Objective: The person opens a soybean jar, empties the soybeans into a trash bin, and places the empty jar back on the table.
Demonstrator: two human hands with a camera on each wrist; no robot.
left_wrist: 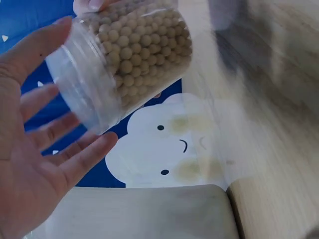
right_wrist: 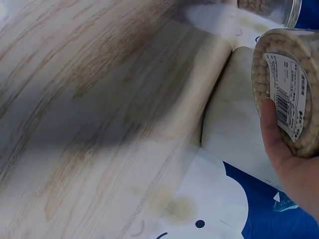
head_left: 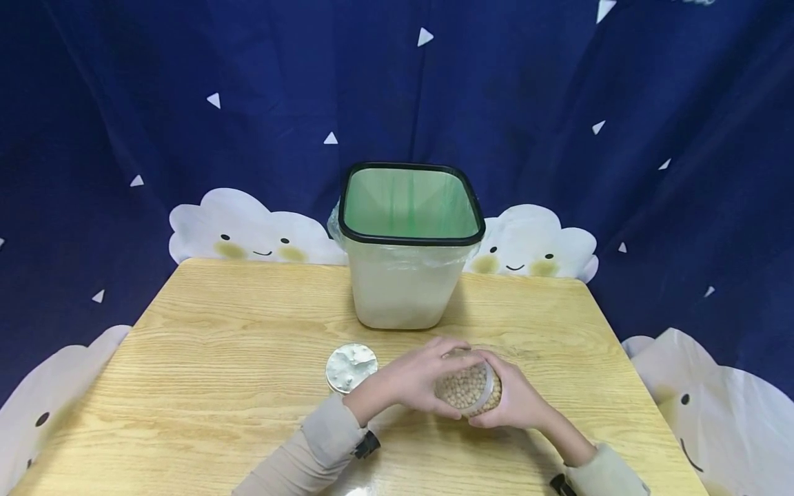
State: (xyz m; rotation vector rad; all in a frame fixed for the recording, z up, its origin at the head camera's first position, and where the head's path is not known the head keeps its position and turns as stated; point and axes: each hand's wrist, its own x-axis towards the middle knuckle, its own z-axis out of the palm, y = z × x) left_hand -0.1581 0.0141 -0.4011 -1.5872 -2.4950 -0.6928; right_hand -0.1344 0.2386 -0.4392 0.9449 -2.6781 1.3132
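A clear plastic jar (head_left: 462,388) full of round beige balls lies tilted on its side between both hands, close above the table. My left hand (head_left: 422,379) curves round its capped end. In the left wrist view, the thumb lies on the translucent lid (left_wrist: 82,82) and the other fingers spread about its rim. The right hand (head_left: 517,394) grips the base end from the other side. A white barcode label (right_wrist: 289,94) shows on the base in the right wrist view, with the thumb at its edge.
A pale bin (head_left: 403,289) with a black rim and a plastic liner stands at the table's (head_left: 248,331) back edge. Beside my left wrist is a round silver foil-like top (head_left: 351,367). Another clear container of beige balls (right_wrist: 269,7) shows in the right wrist view. A blue curtain (head_left: 279,83) hangs behind.
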